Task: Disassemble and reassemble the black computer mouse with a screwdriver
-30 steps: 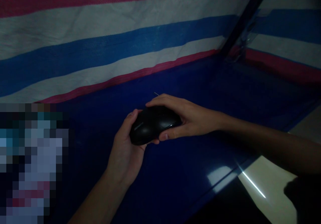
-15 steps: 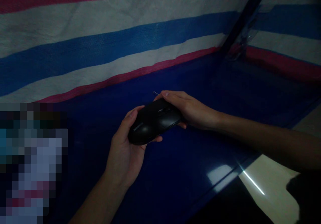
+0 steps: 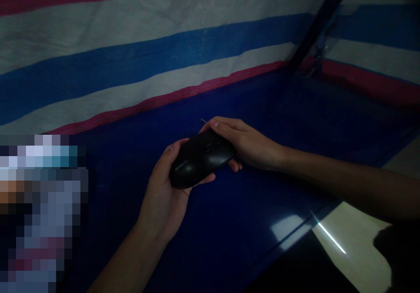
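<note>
A black computer mouse [image 3: 198, 162] is held above a dark blue table top [image 3: 229, 223], between both of my hands. My left hand [image 3: 164, 197] cups its near end from below, thumb and fingers curled round it. My right hand [image 3: 244, 142] grips the far end, fingers wrapped over the top front. A thin wire tip [image 3: 204, 121] pokes out past my right fingertips.
A red, white and blue striped tarp [image 3: 131, 57] hangs behind the table and to the right. A dark post [image 3: 315, 26] stands at the back right corner. A pale floor patch [image 3: 348, 245] shows at the lower right. A blurred-out area fills the lower left.
My right hand slid from over the mouse's top toward its far end, baring the upper shell. The mouse tilted slightly. My left hand stayed in place.
</note>
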A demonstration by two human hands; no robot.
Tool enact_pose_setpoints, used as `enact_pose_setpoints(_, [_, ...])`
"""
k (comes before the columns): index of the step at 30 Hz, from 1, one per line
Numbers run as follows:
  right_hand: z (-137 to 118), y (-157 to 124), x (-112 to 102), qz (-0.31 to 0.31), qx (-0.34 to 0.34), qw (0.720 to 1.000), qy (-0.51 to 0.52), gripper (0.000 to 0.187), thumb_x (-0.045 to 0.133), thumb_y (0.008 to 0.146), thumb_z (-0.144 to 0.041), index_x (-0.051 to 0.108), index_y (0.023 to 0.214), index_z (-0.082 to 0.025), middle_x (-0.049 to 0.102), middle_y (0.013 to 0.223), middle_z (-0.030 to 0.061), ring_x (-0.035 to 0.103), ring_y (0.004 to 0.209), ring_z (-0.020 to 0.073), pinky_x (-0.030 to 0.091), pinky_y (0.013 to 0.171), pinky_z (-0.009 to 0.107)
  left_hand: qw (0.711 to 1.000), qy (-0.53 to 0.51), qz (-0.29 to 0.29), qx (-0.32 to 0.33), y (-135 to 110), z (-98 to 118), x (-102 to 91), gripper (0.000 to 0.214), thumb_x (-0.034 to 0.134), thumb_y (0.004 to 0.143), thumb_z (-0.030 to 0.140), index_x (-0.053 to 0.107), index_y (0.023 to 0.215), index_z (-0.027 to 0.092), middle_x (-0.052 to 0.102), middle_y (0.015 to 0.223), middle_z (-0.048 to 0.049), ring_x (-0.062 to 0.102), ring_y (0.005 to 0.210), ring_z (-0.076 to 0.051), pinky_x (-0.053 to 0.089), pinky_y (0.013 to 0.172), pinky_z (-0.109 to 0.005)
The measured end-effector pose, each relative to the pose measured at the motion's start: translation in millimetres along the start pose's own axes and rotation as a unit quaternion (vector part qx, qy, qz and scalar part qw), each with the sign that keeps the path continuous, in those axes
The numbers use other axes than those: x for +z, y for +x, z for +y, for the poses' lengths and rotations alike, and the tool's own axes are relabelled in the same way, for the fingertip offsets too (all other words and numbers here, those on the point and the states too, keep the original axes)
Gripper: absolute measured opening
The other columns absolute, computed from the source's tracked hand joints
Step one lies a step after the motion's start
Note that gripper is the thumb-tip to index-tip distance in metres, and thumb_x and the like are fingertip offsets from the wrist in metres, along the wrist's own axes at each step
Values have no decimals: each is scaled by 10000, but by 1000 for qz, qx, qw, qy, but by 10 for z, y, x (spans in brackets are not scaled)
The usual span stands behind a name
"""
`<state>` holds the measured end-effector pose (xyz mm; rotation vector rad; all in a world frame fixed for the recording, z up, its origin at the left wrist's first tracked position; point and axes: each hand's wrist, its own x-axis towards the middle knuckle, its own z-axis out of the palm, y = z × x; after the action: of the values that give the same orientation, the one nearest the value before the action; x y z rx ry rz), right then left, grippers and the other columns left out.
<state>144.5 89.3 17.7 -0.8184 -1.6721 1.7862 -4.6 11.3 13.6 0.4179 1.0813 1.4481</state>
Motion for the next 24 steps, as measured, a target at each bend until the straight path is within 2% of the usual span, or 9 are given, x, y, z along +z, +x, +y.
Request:
enact_pose_setpoints(4, [-21,13,30,-31,23,999,34,265,331,989,-384,482,926,-176,549,574,-39,521,348,74,419,306,147,1000,17,-3,22,13,-5,-18,176,646,802,299,664,882,144,708,877,-53,704,692,-191,603,470,-281])
enact_pose_setpoints(12, [-19,-1,47,-34,18,999,-27,247,361,980,-404,453,910,-185,534,552,-51,498,333,66,388,289,132,996,74,12,37,15,-35,-14,239,657,779,364,654,896,156,697,883,-57,693,710,-204,576,455,-269])
enact_pose_setpoints(15, [-19,-2,52,-25,43,999,17,198,385,972,-368,465,930,-192,527,524,-61,496,319,78,383,274,141,984,156,10,91,20,-49,-46,283,609,818,434,666,916,175,691,895,-51,673,749,-194,555,495,-253])
enact_pose_setpoints(17, [-14,2,54,-12,70,997,39,177,382,973,-338,471,929,-192,525,509,-62,487,309,79,385,273,146,951,255,29,174,24,-59,-80,298,568,851,458,682,900,188,692,903,-41,665,839,-195,564,633,-273])
enact_pose_setpoints(20, [-3,12,49,-1,86,995,48,180,362,978,-314,475,917,-187,522,485,-61,475,301,78,388,278,147,847,442,28,296,26,-89,-128,340,611,827,448,651,1079,223,680,1080,-45,636,1022,-228,526,874,-363])
enact_pose_setpoints(22, [-2,16,38,4,72,996,48,185,360,978,-308,484,921,-183,527,486,-58,475,300,78,380,276,144,770,534,-7,349,23,-120,-146,546,706,747,392,553,1246,230,619,1238,-71,591,1131,-262,478,961,-415])
enact_pose_setpoints(23, [-5,17,29,4,64,997,46,197,358,979,-312,492,927,-178,534,487,-54,478,303,80,379,277,144,740,564,-24,366,18,-134,-148,626,740,709,347,519,1282,230,596,1275,-81,572,1163,-273,461,982,-427])
enact_pose_setpoints(24, [-11,17,19,-3,56,997,45,224,349,982,-329,501,937,-171,541,484,-47,482,307,83,380,281,147,723,581,-34,372,10,-144,-144,646,749,698,303,506,1293,235,585,1288,-84,563,1176,-274,452,991,-427])
